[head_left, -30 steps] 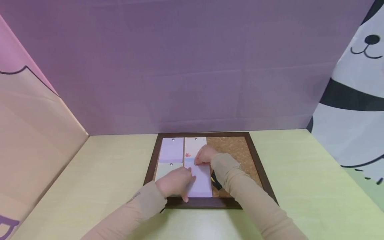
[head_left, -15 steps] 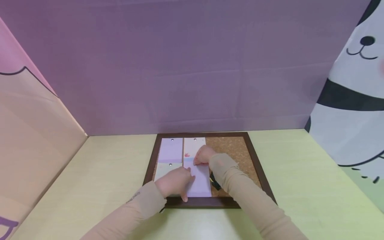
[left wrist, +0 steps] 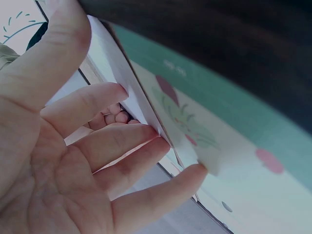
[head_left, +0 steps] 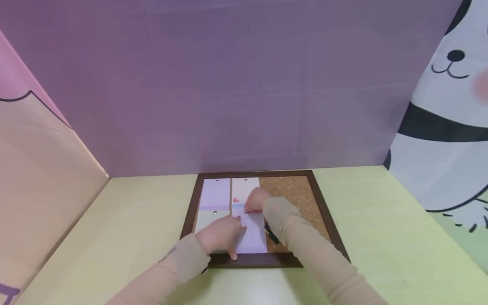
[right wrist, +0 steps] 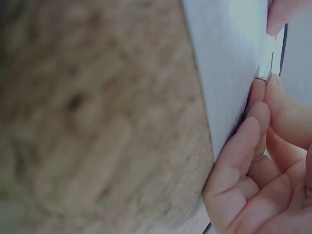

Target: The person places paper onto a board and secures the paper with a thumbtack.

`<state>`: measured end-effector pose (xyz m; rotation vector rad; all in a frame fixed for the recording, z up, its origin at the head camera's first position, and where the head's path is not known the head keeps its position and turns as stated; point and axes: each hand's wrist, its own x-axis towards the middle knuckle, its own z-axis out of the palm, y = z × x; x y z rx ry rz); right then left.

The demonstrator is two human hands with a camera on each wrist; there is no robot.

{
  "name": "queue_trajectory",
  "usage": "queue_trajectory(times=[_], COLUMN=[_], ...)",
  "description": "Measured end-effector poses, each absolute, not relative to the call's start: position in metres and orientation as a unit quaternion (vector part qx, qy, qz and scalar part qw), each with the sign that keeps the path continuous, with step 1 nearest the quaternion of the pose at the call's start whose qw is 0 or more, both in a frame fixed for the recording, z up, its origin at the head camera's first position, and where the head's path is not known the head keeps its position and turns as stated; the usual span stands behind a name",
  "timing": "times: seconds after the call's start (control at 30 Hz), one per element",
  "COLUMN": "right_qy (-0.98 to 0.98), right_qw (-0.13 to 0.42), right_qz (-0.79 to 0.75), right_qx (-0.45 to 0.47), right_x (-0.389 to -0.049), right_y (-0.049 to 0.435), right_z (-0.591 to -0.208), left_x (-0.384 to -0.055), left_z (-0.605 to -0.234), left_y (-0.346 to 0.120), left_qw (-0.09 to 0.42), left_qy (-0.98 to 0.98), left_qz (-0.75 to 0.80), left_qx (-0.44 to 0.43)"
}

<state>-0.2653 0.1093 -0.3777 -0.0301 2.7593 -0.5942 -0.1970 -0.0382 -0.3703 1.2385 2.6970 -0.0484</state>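
Note:
A cork board (head_left: 289, 188) in a dark brown frame lies on the table, with note sheets covering its left and middle parts. My right hand (head_left: 256, 200) is at the top of the lower middle lavender sheet (head_left: 254, 241). Its thumb and forefinger pinch a small thumbtack (right wrist: 262, 78) against that sheet, as the right wrist view shows. With spread, mostly straight fingers, my left hand (head_left: 220, 233) presses on the lavender sheet and the pale sheet (head_left: 206, 217) beside it. The left thumb reaches the frame's near edge. A printed cartoon and green band show on the pale sheet in the left wrist view.
Silver thumbtacks hold the upper lavender sheet (head_left: 215, 195), the upper white sheet (head_left: 244, 186) and the pale sheet at their top edges. A black strap with a yellow mark (head_left: 271, 234) shows below my right wrist. A purple backdrop (head_left: 244, 84) rises behind the table (head_left: 152, 212).
The whole scene has shifted slightly left and down in the head view. Both hands keep their places on the sheets, the right still pinching at the lavender sheet's top.

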Motion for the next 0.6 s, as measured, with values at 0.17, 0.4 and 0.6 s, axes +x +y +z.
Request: queue_trajectory(times=[0.17,0.4,0.6], right_qy=[0.974,0.969,0.977], right_qw=[0.145,0.152,0.135], right_qz=[-0.169,-0.193,-0.150], right_qx=[-0.044,-0.023,-0.070], right_x=[-0.2663,-0.2692,-0.2663], right_y=[0.1095,0.1073,0.1055], right_z=[-0.3808,-0.3784,-0.3751], left_x=[-0.1962,-0.1972,-0.1979], left_z=[-0.3706,-0.3702,-0.3706], left_y=[-0.0378,-0.0400,-0.0415], left_qw=[0.086,0.079,0.081], left_qy=[0.904,0.905,0.903], left_qz=[-0.025,-0.023,-0.028], left_qx=[0.418,0.417,0.421])
